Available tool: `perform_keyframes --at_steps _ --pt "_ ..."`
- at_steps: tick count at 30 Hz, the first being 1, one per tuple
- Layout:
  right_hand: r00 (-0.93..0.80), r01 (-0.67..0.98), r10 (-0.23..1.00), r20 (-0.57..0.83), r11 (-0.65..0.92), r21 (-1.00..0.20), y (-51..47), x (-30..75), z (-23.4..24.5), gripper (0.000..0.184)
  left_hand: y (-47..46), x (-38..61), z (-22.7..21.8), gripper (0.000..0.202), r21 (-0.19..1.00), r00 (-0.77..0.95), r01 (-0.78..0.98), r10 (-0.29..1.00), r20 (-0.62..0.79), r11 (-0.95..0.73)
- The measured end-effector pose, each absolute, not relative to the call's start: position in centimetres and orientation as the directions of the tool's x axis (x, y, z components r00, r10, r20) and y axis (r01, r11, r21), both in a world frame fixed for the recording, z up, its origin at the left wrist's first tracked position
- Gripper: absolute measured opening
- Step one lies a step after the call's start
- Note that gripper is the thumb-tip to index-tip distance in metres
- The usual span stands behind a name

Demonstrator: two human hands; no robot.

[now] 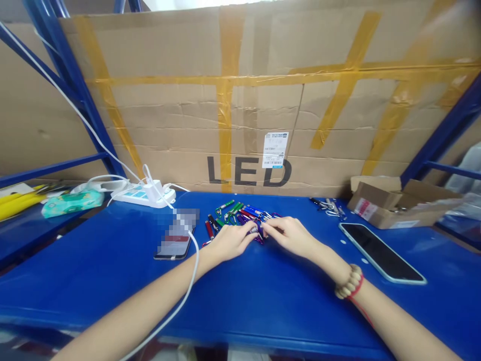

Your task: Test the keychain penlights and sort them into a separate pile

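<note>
My left hand (233,241) and my right hand (290,233) meet at the front of a loose pile on the blue table. Between their fingertips is a small purple keychain flashlight (260,229), partly covered by the fingers. The left thumb and fingers pinch one end; the right fingers are closed at the other. Just behind lie several more keychain flashlights (233,212) in green, red, blue, black and purple, some with carabiner clips. My hands hide part of this pile. A beaded bracelet (349,283) and red string circle my right wrist.
A phone (176,240) with a white cable (193,281) lies left, its cord crossing over my left forearm. Another phone (381,253) rests right, near an open carton (394,203) and loose metal clips (330,206). A power strip (145,194), tissue pack (73,203) and large cardboard box (180,130) stand behind.
</note>
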State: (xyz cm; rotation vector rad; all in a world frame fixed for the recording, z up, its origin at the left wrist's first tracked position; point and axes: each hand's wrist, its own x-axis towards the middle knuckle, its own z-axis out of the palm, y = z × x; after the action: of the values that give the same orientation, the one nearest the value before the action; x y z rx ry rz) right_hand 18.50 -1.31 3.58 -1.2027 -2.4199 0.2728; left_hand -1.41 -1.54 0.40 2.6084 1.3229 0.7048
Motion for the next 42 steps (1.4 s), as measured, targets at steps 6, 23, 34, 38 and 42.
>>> perform_keyframes --at_steps 6,23,34,38,42 --pt "-0.289 0.938 0.933 0.215 0.321 -0.132 0.1 21.2 5.1 0.045 -0.8 -1.9 1.0 0.027 0.57 0.117 0.708 0.866 0.487 -0.416" --pt "-0.254 0.966 0.964 -0.085 0.247 -0.08 -0.1 21.4 5.1 0.031 1.4 -5.5 4.0 0.025 0.792 -0.34 0.473 0.749 0.569 -0.387" --pt "-0.332 0.939 0.943 -0.002 0.33 -0.097 -0.5 20.3 4.7 0.03 2.6 -6.8 3.5 0.026 0.823 -0.27 0.433 0.818 0.508 -0.368" --pt "-0.331 0.941 0.943 -0.016 0.329 -0.08 -0.3 20.4 4.4 0.029 2.5 -6.6 3.4 0.028 0.813 -0.235 0.471 0.84 0.49 -0.343" --pt "-0.332 0.941 0.943 -0.009 0.331 -0.069 -0.1 20.5 4.0 0.034 2.7 -7.0 3.4 0.029 0.794 -0.219 0.523 0.851 0.477 -0.31"
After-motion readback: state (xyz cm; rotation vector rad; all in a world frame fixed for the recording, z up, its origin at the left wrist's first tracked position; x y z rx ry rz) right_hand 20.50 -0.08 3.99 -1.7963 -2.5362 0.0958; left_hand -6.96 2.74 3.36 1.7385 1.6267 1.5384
